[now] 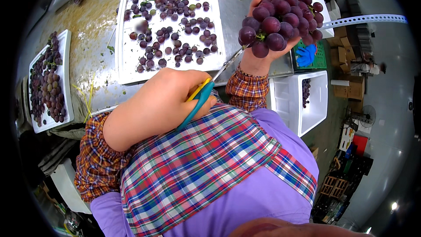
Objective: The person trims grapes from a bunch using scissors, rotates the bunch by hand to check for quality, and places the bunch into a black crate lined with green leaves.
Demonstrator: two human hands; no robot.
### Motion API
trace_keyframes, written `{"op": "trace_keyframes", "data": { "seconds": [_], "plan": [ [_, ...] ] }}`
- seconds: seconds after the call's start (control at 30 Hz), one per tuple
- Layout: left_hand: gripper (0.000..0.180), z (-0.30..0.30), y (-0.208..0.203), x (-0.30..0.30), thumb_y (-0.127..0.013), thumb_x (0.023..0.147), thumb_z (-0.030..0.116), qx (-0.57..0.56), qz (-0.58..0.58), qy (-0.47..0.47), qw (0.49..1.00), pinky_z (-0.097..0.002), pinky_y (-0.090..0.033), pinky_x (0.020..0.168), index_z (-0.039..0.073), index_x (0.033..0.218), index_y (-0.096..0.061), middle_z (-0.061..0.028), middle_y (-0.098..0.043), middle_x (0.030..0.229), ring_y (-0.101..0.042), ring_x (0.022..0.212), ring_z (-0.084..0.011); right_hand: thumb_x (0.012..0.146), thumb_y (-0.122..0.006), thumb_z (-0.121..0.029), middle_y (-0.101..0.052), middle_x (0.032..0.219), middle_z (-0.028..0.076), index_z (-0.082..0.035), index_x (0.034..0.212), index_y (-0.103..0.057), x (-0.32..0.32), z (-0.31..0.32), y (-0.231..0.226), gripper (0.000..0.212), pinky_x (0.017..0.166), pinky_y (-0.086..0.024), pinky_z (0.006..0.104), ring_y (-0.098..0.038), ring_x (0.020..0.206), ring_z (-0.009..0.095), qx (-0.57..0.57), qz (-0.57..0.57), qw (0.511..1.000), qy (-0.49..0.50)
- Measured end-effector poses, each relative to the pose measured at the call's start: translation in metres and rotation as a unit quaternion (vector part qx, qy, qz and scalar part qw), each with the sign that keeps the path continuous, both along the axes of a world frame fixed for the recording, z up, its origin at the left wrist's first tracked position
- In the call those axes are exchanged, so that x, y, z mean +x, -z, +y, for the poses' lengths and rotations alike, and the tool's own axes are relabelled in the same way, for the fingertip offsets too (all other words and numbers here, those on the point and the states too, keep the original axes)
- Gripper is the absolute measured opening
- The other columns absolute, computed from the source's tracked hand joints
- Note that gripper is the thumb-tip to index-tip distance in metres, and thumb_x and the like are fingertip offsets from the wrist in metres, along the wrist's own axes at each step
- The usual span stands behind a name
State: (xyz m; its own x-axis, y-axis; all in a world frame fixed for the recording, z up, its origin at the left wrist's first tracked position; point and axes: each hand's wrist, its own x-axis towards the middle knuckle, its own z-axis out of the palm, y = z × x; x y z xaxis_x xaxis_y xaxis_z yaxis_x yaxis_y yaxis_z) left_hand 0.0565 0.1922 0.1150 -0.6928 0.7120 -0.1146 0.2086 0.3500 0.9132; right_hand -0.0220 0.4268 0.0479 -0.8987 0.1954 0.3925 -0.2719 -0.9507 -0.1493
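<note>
A full bunch of dark purple grapes (283, 22) rests raised in my right hand (258, 63), whose fingers are wrapped round its far side and partly hidden by it. My left hand (158, 98) grips a pair of narrow-bladed scissors (199, 104) with teal and yellow handles. Their blades point up to the right, and the tips reach the near lower edge of the bunch. Whether they touch a stem there I cannot tell. Beyond my left hand lies a white tray (127, 68) with several small grape clusters and loose grapes spread over it.
Both trays are by the metal table (90, 61); the second white tray (66, 83), at far left, holds grape bunches. On the right, a blue glove (305, 55) lies on a green crate (321, 62), above a white foam box (315, 116) containing grapes. A perforated metal strip (372, 19) juts rightward.
</note>
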Motion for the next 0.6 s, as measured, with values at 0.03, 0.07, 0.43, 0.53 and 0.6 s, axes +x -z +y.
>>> {"op": "trace_keyframes", "data": {
  "seconds": [0.03, 0.07, 0.43, 0.53, 0.6],
  "plan": [
    [0.03, 0.0, -0.003, -0.002, -0.068, 0.084, 0.014, -0.009, -0.04, 0.011, 0.999, -0.0273, -0.046, 0.056, 0.0, 0.11, -0.062, -0.0074, -0.059, 0.065, -0.054, 0.057, -0.0107, 0.085, -0.055, -0.055, -0.05, 0.129, 0.009, -0.016, 0.132, -0.045, 0.001, -0.001, -0.001, 0.062, 0.106, -0.035, 0.0548, -0.046, 0.122, 0.033, -0.012, 0.007, 1.0, -0.018],
    [0.032, 0.001, -0.006, -0.005, -0.068, 0.084, 0.014, -0.019, -0.079, 0.023, 0.996, -0.0271, -0.046, 0.057, 0.0, 0.112, -0.062, -0.0062, -0.059, 0.066, -0.053, 0.059, -0.0092, 0.085, -0.055, -0.055, -0.05, 0.129, 0.009, -0.015, 0.132, -0.045, 0.001, -0.001, -0.002, 0.063, 0.105, -0.036, 0.0545, -0.046, 0.122, 0.033, -0.004, 0.005, 1.0, -0.021],
    [0.038, 0.005, 0.0, -0.013, -0.064, 0.089, 0.016, 0.028, -0.112, 0.084, 0.99, -0.0262, -0.05, 0.072, -0.001, 0.122, -0.056, -0.0064, -0.066, 0.081, -0.059, 0.074, -0.0092, 0.089, -0.036, -0.063, -0.051, 0.129, 0.013, -0.015, 0.133, -0.044, 0.003, -0.003, 0.005, 0.066, 0.103, -0.038, 0.0548, -0.049, 0.119, 0.033, 0.005, -0.05, 0.996, -0.076],
    [0.039, 0.007, -0.004, -0.014, -0.063, 0.09, 0.016, 0.011, -0.151, 0.083, 0.985, -0.0266, -0.051, 0.076, -0.001, 0.124, -0.055, -0.0075, -0.068, 0.086, -0.063, 0.08, -0.0109, 0.09, -0.032, -0.064, -0.052, 0.128, 0.013, -0.015, 0.134, -0.044, 0.007, -0.006, 0.004, 0.067, 0.101, -0.039, 0.0557, -0.051, 0.117, 0.033, 0.021, -0.052, 0.996, -0.071],
    [0.039, 0.007, -0.004, -0.014, -0.062, 0.091, 0.017, 0.0, -0.17, 0.08, 0.982, -0.0269, -0.051, 0.078, -0.001, 0.124, -0.055, -0.0079, -0.069, 0.088, -0.064, 0.083, -0.012, 0.089, -0.031, -0.065, -0.052, 0.129, 0.013, -0.015, 0.134, -0.044, 0.009, -0.009, 0.003, 0.068, 0.101, -0.039, 0.0565, -0.051, 0.118, 0.033, 0.017, -0.048, 0.995, -0.082]
  ]
}}
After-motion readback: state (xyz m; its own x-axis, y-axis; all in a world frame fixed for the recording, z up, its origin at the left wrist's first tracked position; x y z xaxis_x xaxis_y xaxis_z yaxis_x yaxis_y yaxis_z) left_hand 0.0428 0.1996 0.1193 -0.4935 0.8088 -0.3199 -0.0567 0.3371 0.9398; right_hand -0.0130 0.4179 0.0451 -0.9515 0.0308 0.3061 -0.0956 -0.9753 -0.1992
